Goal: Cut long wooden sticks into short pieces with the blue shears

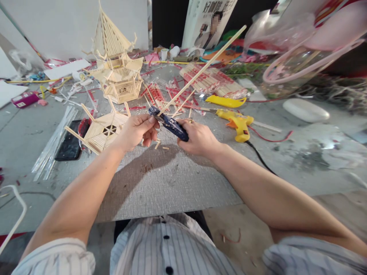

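My right hand [197, 137] is wrapped round the handles of dark blue pliers [173, 126], whose head points left toward my other hand. A long pale chopstick [203, 68] slants up to the right from the head of the pliers. My left hand [137, 131] is closed, thumb and fingers pinching the lower end of the chopstick beside the tool's head; the exact grip is partly hidden. Below the hands lie short cut stick pieces [157, 144]. Left of my left hand is a hexagonal stick base [100, 131] with upright posts, partly covered by that hand.
A pagoda built of sticks [117, 72] stands behind. Packs of chopsticks [212, 80] and a yellow-handled tool [226, 101] lie beyond the hands. A yellow glue gun [236, 122] with a black cord is at right. A phone [67, 147] and clear glue sticks [56, 143] lie left.
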Available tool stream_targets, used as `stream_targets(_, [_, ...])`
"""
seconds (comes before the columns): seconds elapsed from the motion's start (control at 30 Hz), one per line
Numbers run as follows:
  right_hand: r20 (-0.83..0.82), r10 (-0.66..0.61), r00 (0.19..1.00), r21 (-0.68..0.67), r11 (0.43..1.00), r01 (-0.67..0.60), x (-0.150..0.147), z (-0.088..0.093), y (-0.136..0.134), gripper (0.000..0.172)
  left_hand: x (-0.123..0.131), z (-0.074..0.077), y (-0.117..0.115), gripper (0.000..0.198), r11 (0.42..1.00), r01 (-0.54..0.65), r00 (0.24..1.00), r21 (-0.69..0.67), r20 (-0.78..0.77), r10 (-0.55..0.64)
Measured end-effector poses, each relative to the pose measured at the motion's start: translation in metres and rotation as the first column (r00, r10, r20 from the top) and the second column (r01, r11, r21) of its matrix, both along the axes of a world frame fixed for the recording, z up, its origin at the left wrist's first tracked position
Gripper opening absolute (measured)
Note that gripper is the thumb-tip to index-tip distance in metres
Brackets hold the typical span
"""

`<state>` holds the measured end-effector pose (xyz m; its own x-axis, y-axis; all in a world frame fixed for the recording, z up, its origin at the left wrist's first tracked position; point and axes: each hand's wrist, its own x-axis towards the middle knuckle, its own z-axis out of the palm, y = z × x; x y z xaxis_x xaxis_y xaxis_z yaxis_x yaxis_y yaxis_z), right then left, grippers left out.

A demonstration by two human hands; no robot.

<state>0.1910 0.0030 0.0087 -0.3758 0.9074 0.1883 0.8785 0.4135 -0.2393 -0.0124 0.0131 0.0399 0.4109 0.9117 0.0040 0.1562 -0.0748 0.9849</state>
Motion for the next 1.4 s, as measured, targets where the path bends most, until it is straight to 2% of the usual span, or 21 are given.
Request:
stream_targets(0.37, [-0.006, 0.008, 1.0, -0.011, 1.0, -0.008, -0.001, 0.003, 0.0, 0.046, 0.001, 0.001, 0.0, 0.025, 1.0, -0.007, 1.0, -0.005, -0.017, 0.007])
stream_targets(0.57, [-0.01, 0.034, 0.999, -0.043, 0.998, -0.034, -0.002, 0.006, 0.003, 0.023, 0.003, -0.002, 0.002, 0.024, 0.997, -0.081, 0.995, 0.006, -0.053, 0.082])
stream_targets(0.67, [-0.004, 0.024, 1.0, -0.111, 0.994, -0.024, -0.004, 0.011, 0.006, 0.009, 0.003, -0.007, 0.006, 0.026, 0.986, -0.145, 0.975, 0.086, -0.156, 0.157])
stream_targets(0.73, [0.004, 0.018, 1.0, -0.169, 0.986, -0.017, -0.005, 0.014, 0.009, 0.011, 0.003, -0.011, 0.008, 0.03, 0.962, -0.181, 0.925, 0.206, -0.297, 0.237])
stream_targets(0.83, [-0.017, 0.018, 1.0, -0.346, 0.938, -0.022, -0.006, 0.016, 0.011, 0.018, 0.004, -0.018, 0.01, 0.035, 0.914, -0.151, 0.772, 0.376, -0.533, 0.347])
stream_targets(0.93, [-0.083, -0.018, 0.996, -0.606, 0.795, -0.036, -0.006, 0.015, 0.012, 0.022, 0.006, -0.027, 0.011, 0.036, 0.917, -0.052, 0.619, 0.396, -0.708, 0.341])
stream_targets(0.97, [-0.105, -0.034, 0.994, -0.659, 0.751, -0.044, -0.006, 0.014, 0.012, 0.023, 0.007, -0.029, 0.011, 0.036, 0.922, -0.027, 0.58, 0.386, -0.745, 0.329])
stream_targets(1.03, [-0.123, -0.057, 0.991, -0.707, 0.705, -0.047, -0.006, 0.012, 0.014, 0.024, 0.009, -0.032, 0.011, 0.037, 0.929, -0.001, 0.526, 0.37, -0.79, 0.315])
stream_targets(1.2, [-0.075, -0.06, 0.995, -0.723, 0.691, -0.013, -0.01, 0.011, 0.018, 0.027, 0.009, -0.036, 0.012, 0.04, 0.935, 0.018, 0.463, 0.354, -0.832, 0.306])
stream_targets(1.4, [-0.025, -0.04, 0.999, -0.686, 0.727, 0.012, -0.013, 0.015, 0.017, 0.031, 0.008, -0.039, 0.015, 0.04, 0.936, 0.036, 0.424, 0.35, -0.854, 0.303])
